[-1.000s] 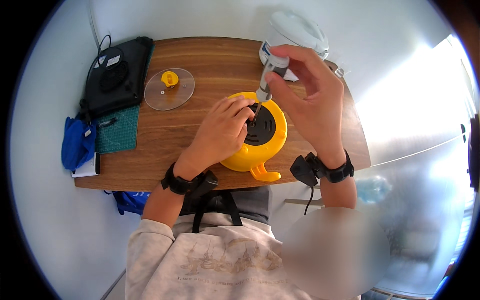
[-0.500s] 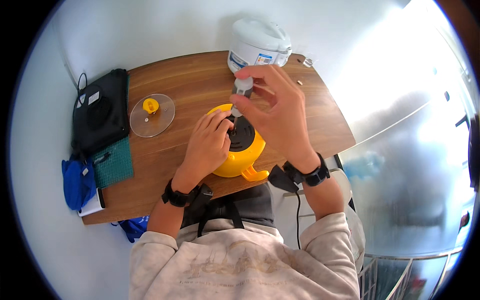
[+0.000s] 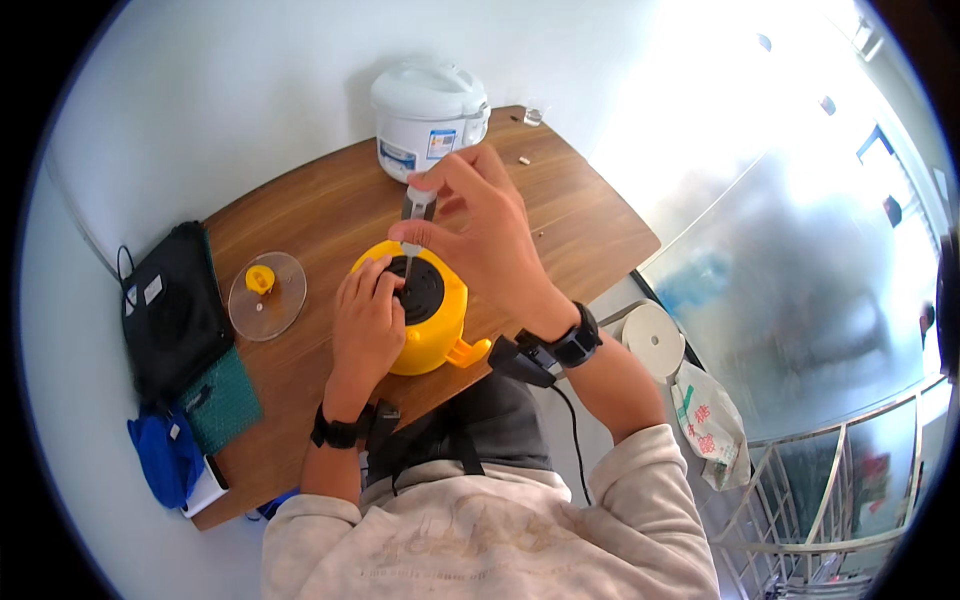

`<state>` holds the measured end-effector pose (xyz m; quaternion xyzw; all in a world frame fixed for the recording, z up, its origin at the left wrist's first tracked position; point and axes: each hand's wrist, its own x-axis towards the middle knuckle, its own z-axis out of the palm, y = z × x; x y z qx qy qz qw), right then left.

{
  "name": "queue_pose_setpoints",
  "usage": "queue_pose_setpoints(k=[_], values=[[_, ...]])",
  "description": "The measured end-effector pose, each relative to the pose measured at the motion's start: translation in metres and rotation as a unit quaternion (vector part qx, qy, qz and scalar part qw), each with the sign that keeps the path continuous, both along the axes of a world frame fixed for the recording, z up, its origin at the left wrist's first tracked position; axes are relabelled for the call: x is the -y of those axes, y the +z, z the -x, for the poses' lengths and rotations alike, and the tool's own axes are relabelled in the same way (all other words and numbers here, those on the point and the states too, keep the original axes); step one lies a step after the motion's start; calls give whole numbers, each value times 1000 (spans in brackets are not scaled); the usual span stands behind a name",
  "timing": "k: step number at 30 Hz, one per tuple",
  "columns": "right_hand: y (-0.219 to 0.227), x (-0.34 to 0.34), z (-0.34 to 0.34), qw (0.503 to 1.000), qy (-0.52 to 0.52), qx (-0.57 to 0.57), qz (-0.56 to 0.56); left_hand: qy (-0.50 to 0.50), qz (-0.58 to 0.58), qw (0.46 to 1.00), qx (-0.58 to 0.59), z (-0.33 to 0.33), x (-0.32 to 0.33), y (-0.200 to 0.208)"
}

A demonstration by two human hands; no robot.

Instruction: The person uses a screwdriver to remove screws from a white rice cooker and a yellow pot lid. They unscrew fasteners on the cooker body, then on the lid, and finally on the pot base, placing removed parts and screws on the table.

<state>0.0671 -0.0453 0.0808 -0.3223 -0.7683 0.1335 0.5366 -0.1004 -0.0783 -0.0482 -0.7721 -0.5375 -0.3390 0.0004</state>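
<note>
A yellow pot (image 3: 427, 350) with a stubby handle rests upside down near the table's front edge, its black slotted base (image 3: 425, 290) facing up. My right hand (image 3: 485, 225) grips a grey-and-white screwdriver (image 3: 419, 207) from above, thumb and fingers around its handle. The shaft points steeply down to the black base; the exact contact at its tip is hard to make out. Curled over the pot's left side is my left hand (image 3: 368, 325), holding it, with fingertips on the base beside the shaft.
A glass lid (image 3: 285, 312) with a yellow knob lies to the left. Beyond it are a black bag (image 3: 180, 320), a green cutting mat (image 3: 235, 400) and a blue pouch (image 3: 165, 460). A white rice cooker (image 3: 430, 100) stands at the back; a stool (image 3: 655, 340) is at the right.
The view has turned, so the table and pot appear shifted left. Both hands keep their places, the left on the pot and the right on the screwdriver.
</note>
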Motion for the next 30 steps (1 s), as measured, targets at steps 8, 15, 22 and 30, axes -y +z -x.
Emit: queue_pose_setpoints(k=[8,15,22,30], values=[[-7,-4,-1,997,71,-9,9,10,43,999,-1,-3,3,-1],[-9,-21,-5,994,106,-29,-11,16,70,997,-13,0,5,3],[-11,-32,4,990,137,-22,-4,27,82,996,13,-7,9,14],[-4,-28,9,984,175,-3,10,25,28,999,24,-10,8,8]])
